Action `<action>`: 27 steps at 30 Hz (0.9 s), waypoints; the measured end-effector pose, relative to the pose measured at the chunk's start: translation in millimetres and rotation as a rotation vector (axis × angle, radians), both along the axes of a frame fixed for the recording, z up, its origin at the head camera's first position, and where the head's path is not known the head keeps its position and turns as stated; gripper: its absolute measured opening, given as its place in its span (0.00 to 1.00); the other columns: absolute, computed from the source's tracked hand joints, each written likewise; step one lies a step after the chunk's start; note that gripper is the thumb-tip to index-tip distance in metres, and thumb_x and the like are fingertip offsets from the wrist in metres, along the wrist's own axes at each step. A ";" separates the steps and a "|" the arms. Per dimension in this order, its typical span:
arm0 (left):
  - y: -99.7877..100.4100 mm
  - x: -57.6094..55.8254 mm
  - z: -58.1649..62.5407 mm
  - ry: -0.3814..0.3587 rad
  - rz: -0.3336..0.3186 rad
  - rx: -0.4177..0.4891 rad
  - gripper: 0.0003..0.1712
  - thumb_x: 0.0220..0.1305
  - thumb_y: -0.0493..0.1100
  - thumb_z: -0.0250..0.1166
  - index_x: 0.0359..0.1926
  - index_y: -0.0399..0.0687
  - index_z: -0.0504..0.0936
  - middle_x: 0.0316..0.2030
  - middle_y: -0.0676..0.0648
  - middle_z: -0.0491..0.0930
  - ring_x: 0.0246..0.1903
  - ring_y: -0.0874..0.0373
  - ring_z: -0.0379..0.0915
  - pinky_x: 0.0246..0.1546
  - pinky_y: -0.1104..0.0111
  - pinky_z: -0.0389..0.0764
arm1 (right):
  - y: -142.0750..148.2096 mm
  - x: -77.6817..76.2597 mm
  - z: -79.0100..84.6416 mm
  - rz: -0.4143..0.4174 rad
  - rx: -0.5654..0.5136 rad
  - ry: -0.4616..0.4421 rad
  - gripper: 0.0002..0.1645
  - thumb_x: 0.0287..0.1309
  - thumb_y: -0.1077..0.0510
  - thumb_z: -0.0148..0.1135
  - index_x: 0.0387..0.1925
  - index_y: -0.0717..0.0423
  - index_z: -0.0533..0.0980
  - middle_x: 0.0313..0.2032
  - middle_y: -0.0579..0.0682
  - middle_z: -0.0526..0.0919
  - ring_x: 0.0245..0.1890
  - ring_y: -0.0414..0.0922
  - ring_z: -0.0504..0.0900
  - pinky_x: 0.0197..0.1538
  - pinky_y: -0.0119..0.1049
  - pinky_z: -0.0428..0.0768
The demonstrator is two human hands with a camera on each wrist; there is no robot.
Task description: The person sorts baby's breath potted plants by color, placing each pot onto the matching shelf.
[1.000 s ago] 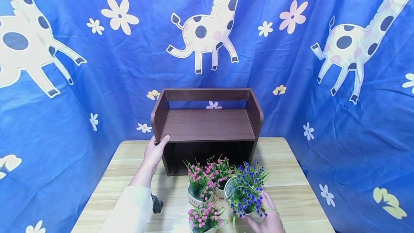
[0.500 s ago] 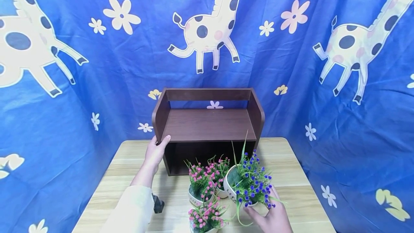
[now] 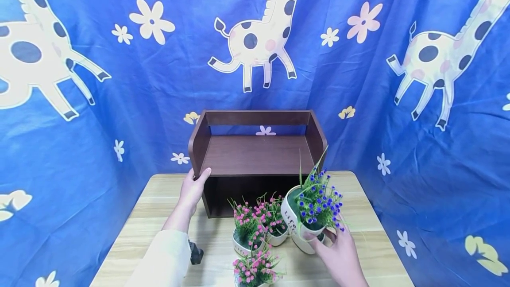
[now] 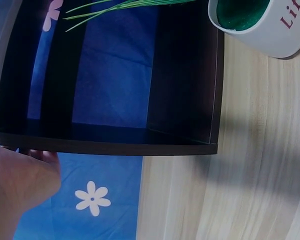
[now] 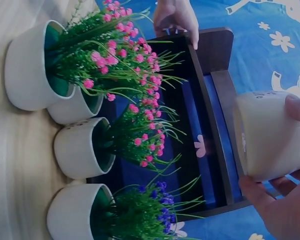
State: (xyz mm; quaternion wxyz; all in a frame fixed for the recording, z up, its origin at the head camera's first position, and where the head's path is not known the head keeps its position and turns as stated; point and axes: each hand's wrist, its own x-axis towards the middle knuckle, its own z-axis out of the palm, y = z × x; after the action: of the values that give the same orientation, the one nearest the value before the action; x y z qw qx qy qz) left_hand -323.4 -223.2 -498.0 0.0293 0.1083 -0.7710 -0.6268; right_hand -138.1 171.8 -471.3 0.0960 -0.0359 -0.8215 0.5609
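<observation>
Dark brown shelf (image 4: 185, 80): wide open at the front, blue cloth (image 4: 40, 220) showing through the back!
Left hand (image 4: 25, 175): there it is, up against the outside of the shelf's left panel, fingers partly hidden.
Green blades (image 4: 125, 7): slicing in from the right, across the opening.
White pot (image 4: 285, 25): near and right, red lettering, green inside, cut off by the frame.
Table (image 4: 180, 205): pale wood, soft shadow on it.
White flower print (image 4: 92, 199): on the cloth, out left.

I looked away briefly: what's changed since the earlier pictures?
The right hand has raised the blue-flowered pot toward the dark shelf and slightly rightward, bringing a second pot into head view below. Nothing was let go. The left hand still grips the shelf; the pink-flowered pots stayed.
</observation>
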 end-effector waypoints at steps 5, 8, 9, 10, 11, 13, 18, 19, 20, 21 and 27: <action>0.4 -0.5 0.2 0.009 -0.003 -0.017 0.43 0.79 0.64 0.62 0.83 0.49 0.62 0.83 0.34 0.61 0.84 0.37 0.54 0.86 0.42 0.56 | 0.3 -15.4 4.3 -0.014 0.040 0.061 0.48 0.57 0.52 0.84 0.76 0.50 0.71 0.72 0.55 0.74 0.72 0.54 0.77 0.68 0.30 0.83; 0.5 -0.4 -0.3 0.013 -0.005 -0.011 0.43 0.79 0.64 0.62 0.82 0.48 0.63 0.83 0.34 0.61 0.84 0.38 0.54 0.86 0.43 0.56 | -0.8 -25.4 7.8 -0.026 0.041 0.079 0.48 0.56 0.52 0.85 0.75 0.48 0.72 0.72 0.52 0.75 0.72 0.50 0.77 0.67 0.22 0.79; 0.5 0.0 -0.5 0.015 -0.004 -0.006 0.42 0.79 0.64 0.62 0.82 0.48 0.63 0.82 0.34 0.62 0.84 0.38 0.55 0.86 0.43 0.56 | -1.6 -28.8 9.2 -0.030 0.039 0.084 0.49 0.56 0.52 0.85 0.76 0.48 0.72 0.72 0.51 0.75 0.72 0.49 0.77 0.67 0.23 0.79; 0.4 0.4 -0.7 0.017 -0.003 -0.002 0.42 0.79 0.64 0.62 0.81 0.48 0.64 0.82 0.34 0.62 0.84 0.38 0.55 0.86 0.43 0.56 | -2.6 -32.3 10.8 -0.033 0.045 0.088 0.50 0.56 0.50 0.85 0.76 0.48 0.71 0.73 0.51 0.75 0.73 0.49 0.77 0.68 0.25 0.79; 0.2 0.6 -1.0 0.019 -0.001 0.000 0.42 0.79 0.64 0.63 0.81 0.48 0.64 0.82 0.35 0.62 0.83 0.38 0.55 0.86 0.43 0.56 | -3.8 -35.6 12.5 -0.037 0.044 0.091 0.51 0.56 0.50 0.85 0.77 0.48 0.70 0.73 0.51 0.74 0.73 0.49 0.77 0.69 0.28 0.80; 0.3 1.4 -1.1 0.021 0.000 0.000 0.42 0.79 0.64 0.63 0.81 0.48 0.64 0.82 0.35 0.63 0.83 0.38 0.55 0.86 0.43 0.57 | -7.1 -42.0 15.1 -0.050 0.051 0.094 0.54 0.57 0.47 0.85 0.79 0.51 0.67 0.75 0.55 0.71 0.73 0.54 0.79 0.72 0.39 0.81; 1.3 2.7 -1.1 0.019 -0.003 -0.006 0.42 0.78 0.64 0.62 0.81 0.48 0.64 0.82 0.34 0.62 0.83 0.38 0.55 0.86 0.42 0.56 | -16.8 -55.3 14.3 -0.100 0.046 0.081 0.62 0.59 0.41 0.82 0.83 0.58 0.58 0.76 0.64 0.64 0.71 0.66 0.79 0.72 0.56 0.81; 1.3 2.5 -1.3 0.021 -0.002 -0.005 0.42 0.78 0.64 0.62 0.81 0.47 0.64 0.82 0.34 0.62 0.83 0.38 0.55 0.86 0.42 0.56 | -18.8 -58.5 13.0 -0.112 0.050 0.083 0.63 0.59 0.41 0.82 0.84 0.58 0.57 0.76 0.64 0.64 0.70 0.66 0.79 0.72 0.57 0.81; 1.4 2.1 -1.4 0.024 0.000 -0.005 0.42 0.78 0.64 0.62 0.81 0.47 0.64 0.82 0.34 0.62 0.83 0.38 0.55 0.86 0.42 0.56 | -20.7 -62.1 11.2 -0.122 0.044 0.088 0.62 0.59 0.42 0.82 0.83 0.58 0.57 0.76 0.64 0.64 0.69 0.66 0.80 0.72 0.57 0.82; 1.4 1.8 -1.6 0.027 0.003 -0.005 0.42 0.78 0.64 0.62 0.81 0.47 0.64 0.82 0.34 0.62 0.83 0.38 0.55 0.86 0.42 0.56 | -22.7 -66.3 8.8 -0.133 0.038 0.099 0.62 0.60 0.43 0.82 0.83 0.58 0.58 0.76 0.63 0.64 0.69 0.65 0.80 0.71 0.57 0.82; 2.9 0.4 -3.3 0.036 0.011 -0.001 0.42 0.79 0.64 0.62 0.81 0.47 0.64 0.82 0.34 0.62 0.83 0.38 0.55 0.87 0.43 0.55 | -30.3 -88.1 -6.1 -0.193 0.020 0.189 0.58 0.59 0.50 0.83 0.81 0.62 0.61 0.73 0.64 0.67 0.67 0.63 0.82 0.74 0.56 0.79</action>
State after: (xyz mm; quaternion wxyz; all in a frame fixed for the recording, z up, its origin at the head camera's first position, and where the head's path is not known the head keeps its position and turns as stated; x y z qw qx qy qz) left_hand -323.0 -220.3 -501.3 0.0468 0.1012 -0.7701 -0.6281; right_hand -226.2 141.5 -477.4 0.2269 -0.0610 -0.8070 0.5418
